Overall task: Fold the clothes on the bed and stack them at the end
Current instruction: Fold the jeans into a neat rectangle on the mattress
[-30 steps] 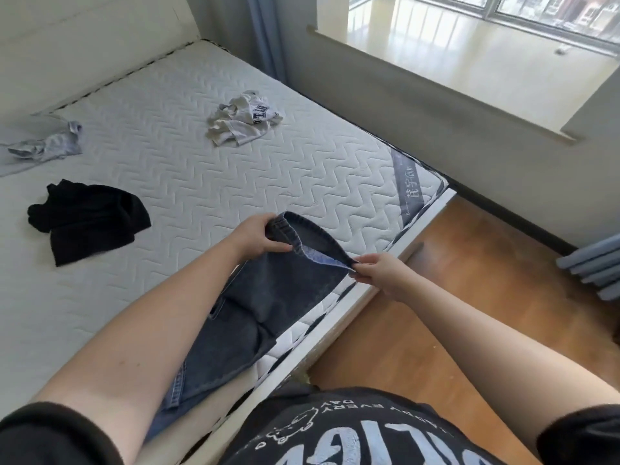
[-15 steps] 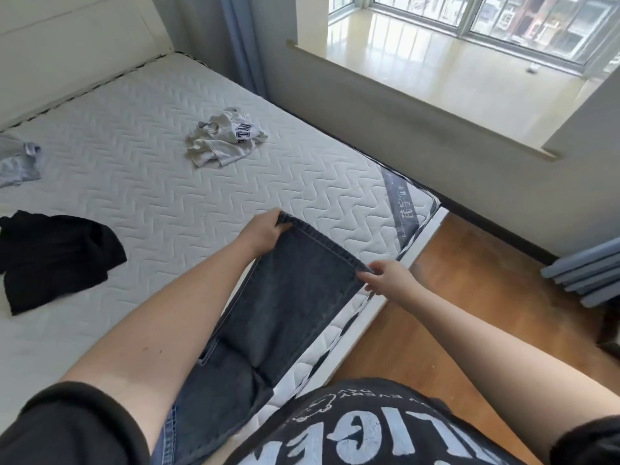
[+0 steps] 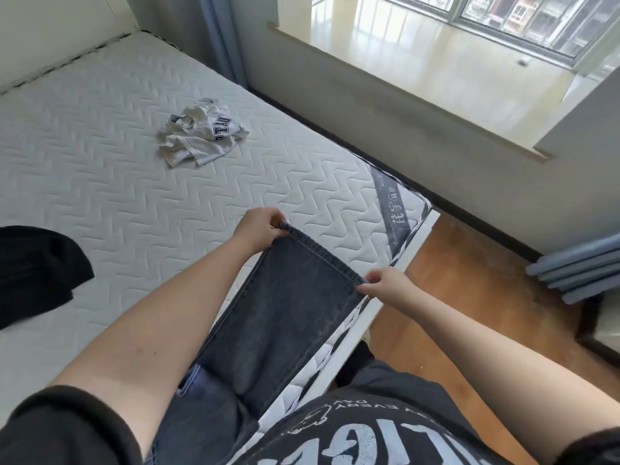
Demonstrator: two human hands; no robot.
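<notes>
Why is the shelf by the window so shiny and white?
In the head view, daylight through the window glares off the sill, washing it out; the wide lens bends its edge, while the jeans and both hands stay sharp.

Wide bare stretch of white quilted mattress [image 3: 110, 182] lies open between the garments. Crumpled white T-shirt with dark lettering [image 3: 201, 132] sits alone toward the far side, clear mattress all around it. Rumpled black garment [image 3: 37, 270] lies at the left edge of view, well apart from the shirt. Dark blue denim jeans [image 3: 288, 317], pinched at the hem by left hand [image 3: 260, 229] and right hand [image 3: 389, 285], cover the near edge strip; both forearms cross above it. Bare corner beyond the hem, bounded by grey brand label band [image 3: 391, 206]. Wooden floor [image 3: 469, 297] right of the bed is open up to the wall.
</notes>
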